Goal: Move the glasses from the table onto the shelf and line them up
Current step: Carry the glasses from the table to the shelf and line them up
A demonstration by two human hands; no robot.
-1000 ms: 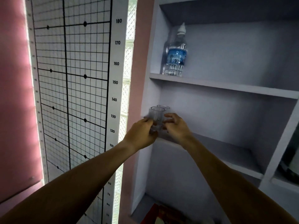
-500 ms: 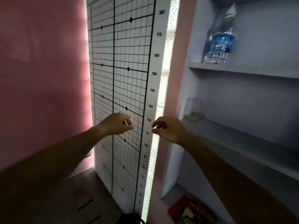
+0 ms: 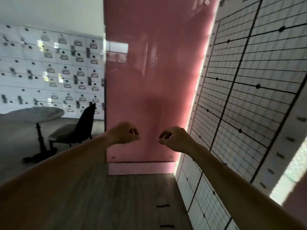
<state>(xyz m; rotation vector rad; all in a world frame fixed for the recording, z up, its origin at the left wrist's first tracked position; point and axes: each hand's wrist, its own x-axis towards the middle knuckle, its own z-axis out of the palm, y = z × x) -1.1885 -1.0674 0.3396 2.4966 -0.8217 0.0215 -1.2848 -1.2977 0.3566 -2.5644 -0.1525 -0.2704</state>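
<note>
Pink wall panel (image 3: 154, 67): glossy, upright, centre of view; landmark for all entries below.

Grid chart (image 3: 252, 97): white board with black lines and dots, numbered strip along its edge, directly right of the pink panel, running toward the camera.

Locker wall (image 3: 49, 72): white doors in rows, left of the panel and farther back.

Wood floor (image 3: 116, 196): grey planks, below the panel.

Worktop (image 3: 34, 113): 1 round pale top on a dark pedestal, left of the panel, before the lockers. No glasses can be made out on it; view blurred.

Chair (image 3: 78, 127): 1, dark, between worktop and panel.

Left hand (image 3: 123, 132): in front of the panel's lower part, fingers loosely curled, holding nothing.

Right hand (image 3: 174, 137): beside it, apart, near the panel's right edge, fingers loosely curled, likewise unladen.
</note>
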